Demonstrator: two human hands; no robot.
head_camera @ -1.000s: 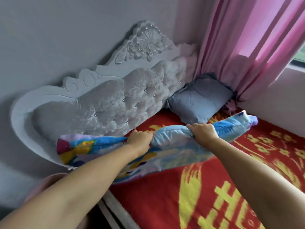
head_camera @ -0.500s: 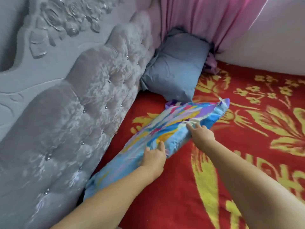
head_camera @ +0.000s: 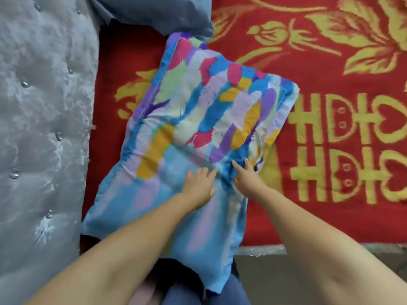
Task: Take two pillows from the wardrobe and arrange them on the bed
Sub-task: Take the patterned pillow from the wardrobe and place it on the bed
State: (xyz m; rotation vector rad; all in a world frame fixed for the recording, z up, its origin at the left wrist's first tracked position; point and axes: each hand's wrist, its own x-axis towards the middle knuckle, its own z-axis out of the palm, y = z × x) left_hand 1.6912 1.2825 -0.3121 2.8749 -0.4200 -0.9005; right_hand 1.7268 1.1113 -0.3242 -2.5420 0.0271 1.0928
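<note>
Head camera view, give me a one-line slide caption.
Both hands, left and right, press the multicoloured pillow flat on the red bedspread beside the headboard.

the top edge is cutting off most of the grey pillow (head_camera: 154, 12). my forearms are covering part of the colourful pillow (head_camera: 198, 128), whose near end, possibly overhanging the bed, is blurring badly.

A colourful pillow (head_camera: 198, 128) printed with blue, pink, purple and yellow feathers lies flat on the bed's red-and-gold blanket (head_camera: 330, 62), long axis running from 7 to 1 o'clock, its near end overhanging the edge. At 12 o'clock, a plain grey-blue pillow (head_camera: 154, 12) touches its far corner.
</note>
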